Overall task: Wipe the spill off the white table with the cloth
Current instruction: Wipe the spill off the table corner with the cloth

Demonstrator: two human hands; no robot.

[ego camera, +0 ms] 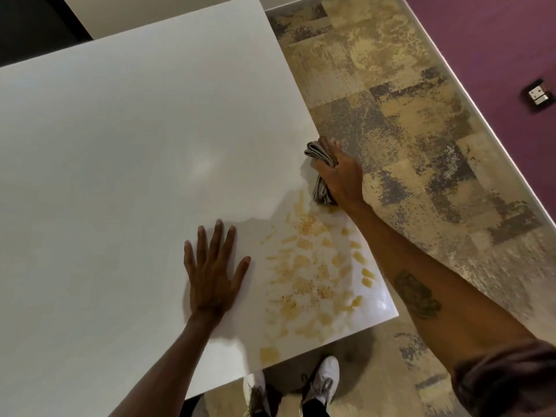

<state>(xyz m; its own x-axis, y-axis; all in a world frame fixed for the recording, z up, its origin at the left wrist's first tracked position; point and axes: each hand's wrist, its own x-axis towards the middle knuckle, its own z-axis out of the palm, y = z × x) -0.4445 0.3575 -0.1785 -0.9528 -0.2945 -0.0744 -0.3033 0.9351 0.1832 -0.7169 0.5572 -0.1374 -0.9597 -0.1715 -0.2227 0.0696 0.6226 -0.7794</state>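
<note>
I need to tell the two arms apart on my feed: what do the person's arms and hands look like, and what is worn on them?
Both hands are bare: no gloves, rings or watch that I can see. The left hand and its forearm show no sleeve and no markings. The right hand leads back to a forearm bearing a dark tattoo, and a dark reddish-brown sleeve is pushed up near the elbow.

Mottled tan-and-grey patchwork floor (406, 121) meets a purple wall (496, 40) bearing a socket plate (538, 95).
</note>
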